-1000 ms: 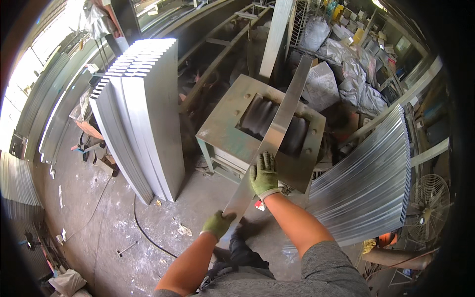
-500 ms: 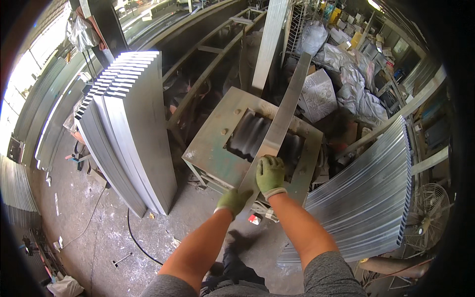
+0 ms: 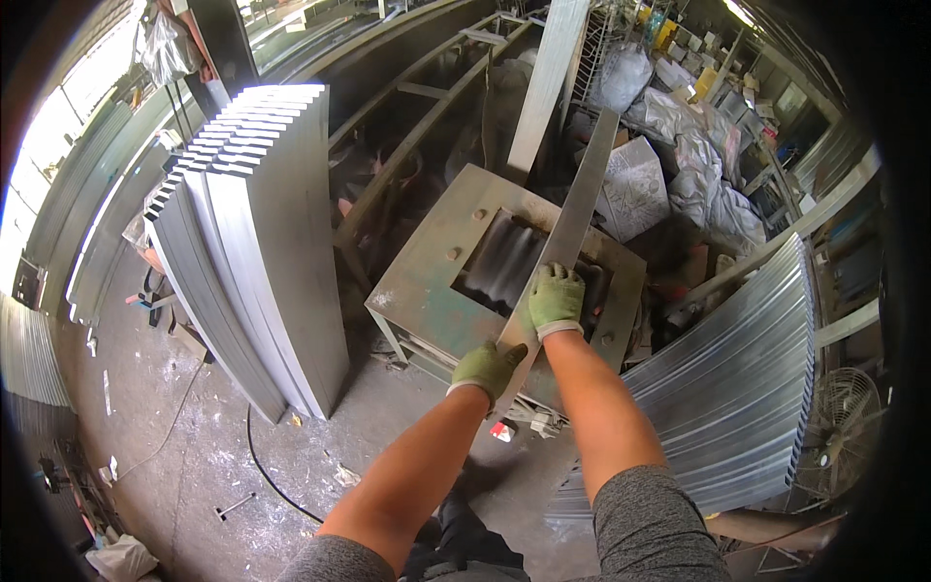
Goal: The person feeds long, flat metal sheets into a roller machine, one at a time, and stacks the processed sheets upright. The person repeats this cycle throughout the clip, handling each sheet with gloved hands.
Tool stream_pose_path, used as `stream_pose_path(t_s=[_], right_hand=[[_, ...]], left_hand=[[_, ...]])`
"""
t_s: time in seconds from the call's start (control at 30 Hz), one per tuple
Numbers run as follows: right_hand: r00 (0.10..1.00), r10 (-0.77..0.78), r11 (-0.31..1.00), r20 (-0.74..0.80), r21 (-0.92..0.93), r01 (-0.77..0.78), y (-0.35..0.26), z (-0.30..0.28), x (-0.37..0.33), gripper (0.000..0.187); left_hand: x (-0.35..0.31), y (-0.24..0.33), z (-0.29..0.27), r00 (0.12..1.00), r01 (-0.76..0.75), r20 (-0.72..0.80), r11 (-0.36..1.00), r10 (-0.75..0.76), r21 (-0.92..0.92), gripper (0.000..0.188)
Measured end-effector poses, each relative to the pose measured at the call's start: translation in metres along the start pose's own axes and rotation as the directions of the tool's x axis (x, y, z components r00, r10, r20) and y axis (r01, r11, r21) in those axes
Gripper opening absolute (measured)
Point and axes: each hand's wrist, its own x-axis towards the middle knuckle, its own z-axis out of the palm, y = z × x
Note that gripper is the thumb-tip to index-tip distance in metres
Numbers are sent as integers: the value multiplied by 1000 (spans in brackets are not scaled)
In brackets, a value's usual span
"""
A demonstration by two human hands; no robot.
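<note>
Forearms (image 3: 419, 475): bare, coming up from grey short sleeves (image 3: 642, 514), both reaching well out from the body.
Left hand (image 3: 488, 369): green work glove, closed on the near end of the strip, thumb over its upper face.
Right hand (image 3: 557, 299): matching glove, farther up, laid on the strip toward its right edge; whether the fingers wrap underneath, cannot tell. Hands apart.
Flat metal strip (image 3: 572, 213): slanting away to the right over the green-grey steel box, far end beyond the box's back edge; resting on it or held clear, cannot tell.
Shift over the last second: both hands farther forward; right now beside the opening, earlier short of it; strip's near end closer to the box.
Reading: strip apparently being pushed onward across the box, left hand driving, right steadying.
Steel box (image 3: 441, 257): bolted top plate, rectangular opening (image 3: 499, 260) with dark, ridged surface inside.
Left of box: ribbed silver panels (image 3: 289, 281), stacked on end.
Right of box: curved ribbed sheets (image 3: 727, 373), with wire-guarded fan (image 3: 844, 417) beyond.
Behind: pale upright post (image 3: 545, 92), crumpled grey sheeting (image 3: 690, 160).
</note>
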Motion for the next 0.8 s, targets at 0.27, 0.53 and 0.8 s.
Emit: stream_pose_path(t_s=[0.27, 0.53, 0.8], right_hand=[[992, -78, 993, -101, 80, 86, -6, -4, -28, 21], [998, -64, 989, -9, 133, 65, -60, -37, -118, 30], [999, -47, 989, -9, 142, 48, -41, -32, -75, 29]], left_hand=[[-25, -25, 14, 1000, 12, -27, 997, -14, -75, 80], [-91, -110, 37, 998, 50, -36, 995, -53, -83, 78], [-64, -72, 21, 998, 29, -48, 999, -30, -33, 82]])
